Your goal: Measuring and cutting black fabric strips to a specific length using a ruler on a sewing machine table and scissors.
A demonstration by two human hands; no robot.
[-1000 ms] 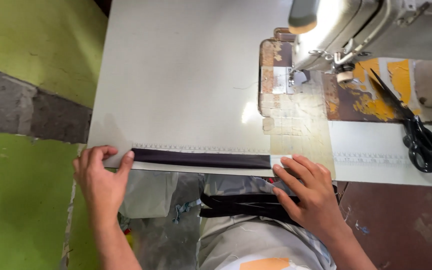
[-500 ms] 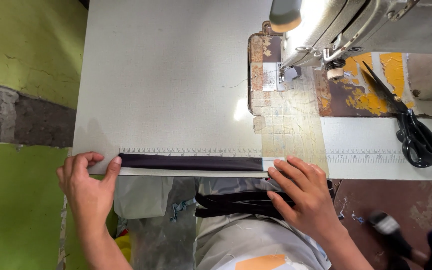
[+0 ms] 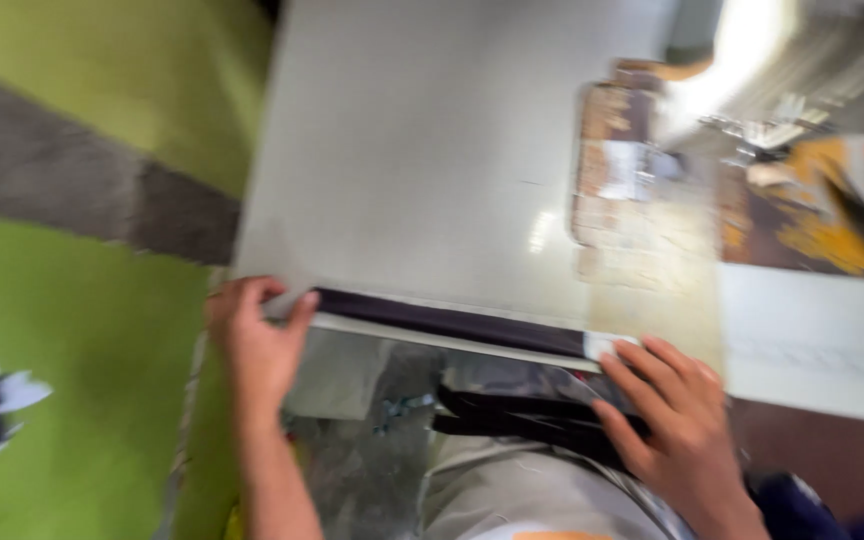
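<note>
**Dark strip held along the near edge of the table**

The dark strip (image 3: 447, 322) lies lengthwise on the near edge of the white table (image 3: 432, 150). My left hand (image 3: 257, 335) pinches its left end; my right hand (image 3: 677, 415) presses flat at its right end. The picture is blurred. The sewing machine (image 3: 782, 110) stands at the far right corner, and the green floor (image 3: 72, 330) is on the left.

Dark purple strip (image 3: 452, 322) — pale grey table (image 3: 432, 150) — green floor (image 3: 82, 380) with a grey band

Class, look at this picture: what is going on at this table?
A person stretches a dark strip of fabric along the near edge of a pale sewing table. The left hand pins one end and the right hand presses the other. A sewing machine stands at the far right; the picture is blurred.
</note>
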